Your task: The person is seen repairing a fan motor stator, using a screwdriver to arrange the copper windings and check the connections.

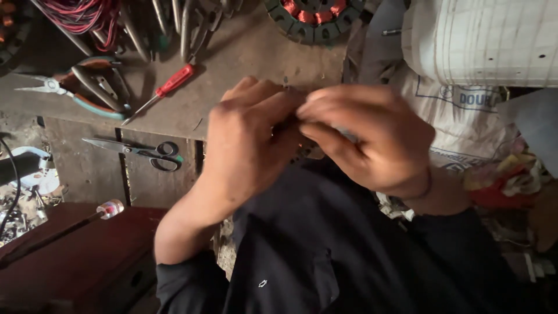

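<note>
Near field: left hand (247, 142) and right hand (372, 139) meet fingertip to fingertip above the dark-clothed lap, both curled tight around something small; the item itself is hidden between the fingers, cannot tell what. Beyond, on the worn bench (232, 64): scissors (142, 151), red-handled screwdriver (168, 86), pliers (87, 87). Farthest: copper-wound stator (314, 16).

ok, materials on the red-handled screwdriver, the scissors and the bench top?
Screwdriver: glossy red handle, likely plastic; thin grey shaft looks like steel. Scissors: bright metal blades, dark handle loops that look plastic. Bench top: dull brown, scuffed and dusty, with plank seams at the front, probably wood. Both hands are bunched above it; what they pinch is hidden.
</note>
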